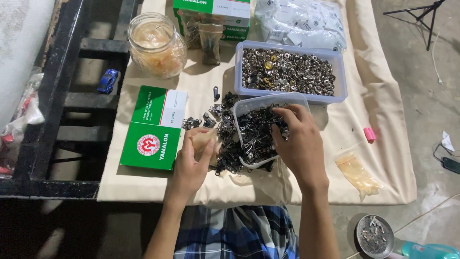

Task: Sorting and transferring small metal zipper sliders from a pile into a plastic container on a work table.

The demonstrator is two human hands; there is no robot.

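My left hand (pixel 192 160) holds a small clear plastic bag (pixel 205 140) upright, fingers closed around it, beside a heap of black zipper sliders (pixel 225 124) on the cloth. My right hand (pixel 297 139) reaches into a tilted clear plastic tub (pixel 268 101) full of black sliders, fingertips pinched on a few of them (pixel 280 125). The tub leans on the loose heap.
A lidded-size tub of silver metal rings (pixel 287 71) stands behind. A glass jar (pixel 157 45), green and white boxes (pixel 154 127) (pixel 215 17), white packets (pixel 302 24), a pink item (pixel 369 134), a crumpled bag (pixel 358 172) lie on beige cloth (pixel 378 96). Black frame (pixel 62 96) at left.
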